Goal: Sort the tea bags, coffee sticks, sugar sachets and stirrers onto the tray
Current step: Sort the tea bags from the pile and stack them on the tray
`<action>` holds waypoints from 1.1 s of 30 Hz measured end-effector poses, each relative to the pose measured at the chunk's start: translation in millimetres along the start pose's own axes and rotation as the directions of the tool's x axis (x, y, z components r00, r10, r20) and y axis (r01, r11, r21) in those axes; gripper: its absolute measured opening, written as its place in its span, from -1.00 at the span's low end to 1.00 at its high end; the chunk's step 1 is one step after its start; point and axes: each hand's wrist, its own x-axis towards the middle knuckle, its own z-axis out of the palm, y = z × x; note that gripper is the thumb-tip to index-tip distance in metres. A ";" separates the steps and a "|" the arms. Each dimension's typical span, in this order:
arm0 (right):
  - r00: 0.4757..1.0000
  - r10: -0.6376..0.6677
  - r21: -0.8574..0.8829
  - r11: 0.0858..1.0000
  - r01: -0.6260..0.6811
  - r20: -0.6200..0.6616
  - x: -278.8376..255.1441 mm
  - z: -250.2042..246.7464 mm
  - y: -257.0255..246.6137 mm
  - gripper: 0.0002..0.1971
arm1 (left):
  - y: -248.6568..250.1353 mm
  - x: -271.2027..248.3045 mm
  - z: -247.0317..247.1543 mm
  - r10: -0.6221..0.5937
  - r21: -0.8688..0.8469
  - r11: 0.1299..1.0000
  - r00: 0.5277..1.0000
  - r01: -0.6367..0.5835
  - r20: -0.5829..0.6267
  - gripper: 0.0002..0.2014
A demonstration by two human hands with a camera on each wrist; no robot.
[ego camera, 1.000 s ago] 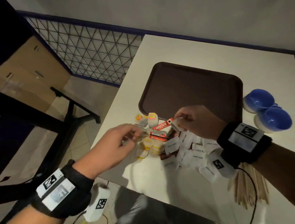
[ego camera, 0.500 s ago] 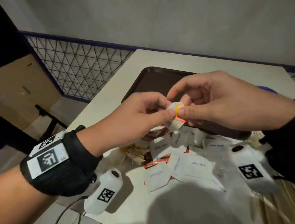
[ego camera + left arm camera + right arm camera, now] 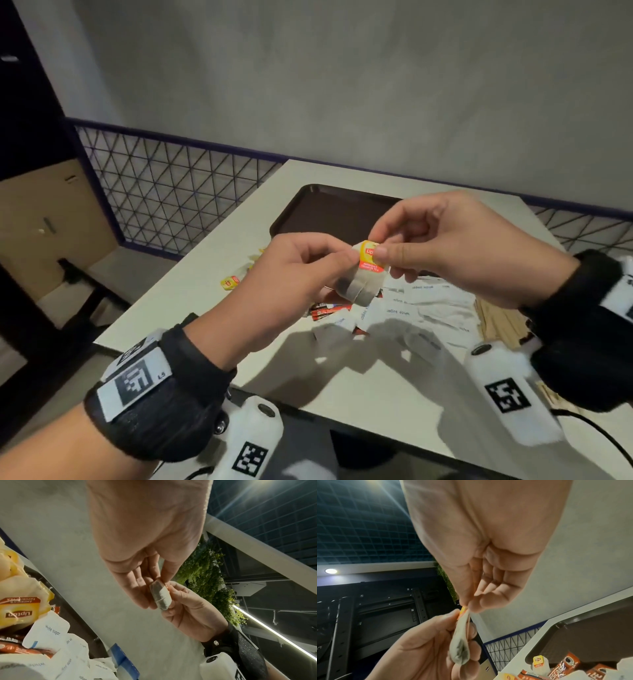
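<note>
Both hands hold one tea bag (image 3: 363, 283) in the air above the pile. My left hand (image 3: 294, 274) pinches the pouch from the left. My right hand (image 3: 445, 246) pinches its yellow and red tag (image 3: 368, 257). The left wrist view shows the pouch (image 3: 161, 597) between the fingertips, and the right wrist view shows the same tea bag (image 3: 460, 646) hanging from the tag. The dark brown tray (image 3: 329, 212) lies behind the hands on the white table (image 3: 376, 394). White sugar sachets (image 3: 421, 308), red coffee sticks (image 3: 325, 310) and wooden stirrers (image 3: 496, 322) lie below.
Another tea bag tag (image 3: 230, 282) lies alone left of the pile. A wire mesh fence (image 3: 171, 198) runs along the table's left and far sides. A cardboard box (image 3: 44, 222) stands on the floor to the left. The near table edge runs just below my wrists.
Both hands came up off the pile with a tea bag between them. The head view tilted up, so more wall shows.
</note>
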 end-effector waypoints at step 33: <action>0.973 0.208 -0.320 0.919 -0.230 -0.104 271.9 -17.6 34.0 -0.83 | 10.2 125.4 -155.0 0.050 0.057 0.997 0.995 -0.045 -0.092 -0.72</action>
